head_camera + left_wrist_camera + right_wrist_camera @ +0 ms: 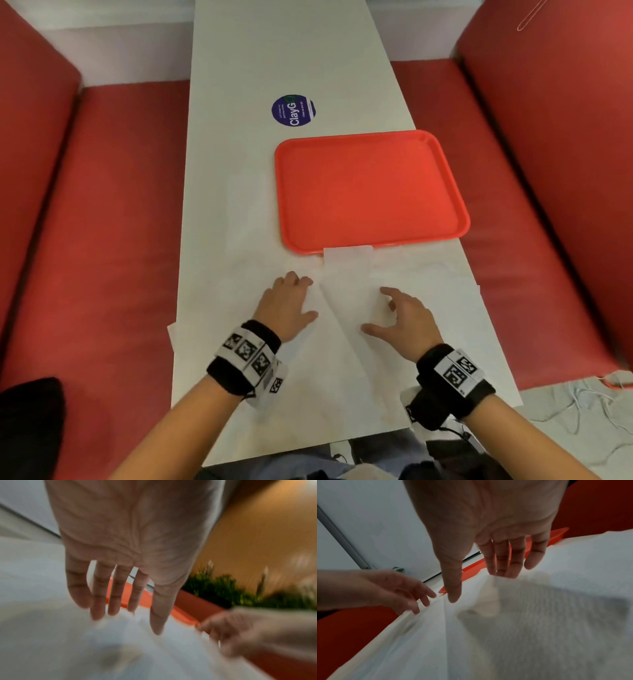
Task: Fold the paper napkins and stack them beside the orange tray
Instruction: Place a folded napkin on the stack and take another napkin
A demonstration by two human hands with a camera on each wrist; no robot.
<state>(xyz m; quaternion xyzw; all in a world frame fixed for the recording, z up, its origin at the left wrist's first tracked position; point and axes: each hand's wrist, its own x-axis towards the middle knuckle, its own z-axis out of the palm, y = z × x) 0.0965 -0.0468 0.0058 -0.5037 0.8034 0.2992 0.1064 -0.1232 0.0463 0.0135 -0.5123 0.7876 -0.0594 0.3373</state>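
Note:
An empty orange tray [370,188] lies on the right half of the white table [239,68]. A small folded white napkin [347,258] sits at the tray's near rim, overlapping it slightly. Large unfolded white napkins [342,377] cover the near table, one edge running diagonally between my hands. My left hand [296,298] rests on the paper left of that edge, fingers straight and spread [101,601]. Right of it, my right hand [388,311] hovers with relaxed fingers [503,563] whose tips touch the paper [539,615]. Neither hand grips anything. The tray rim [471,570] shows beyond.
Red padded benches [102,240] flank the narrow table on both sides. A round blue sticker [293,110] is stuck to the table beyond the tray. White cables [582,404] lie on the floor at the lower right. The left wrist view is blurred.

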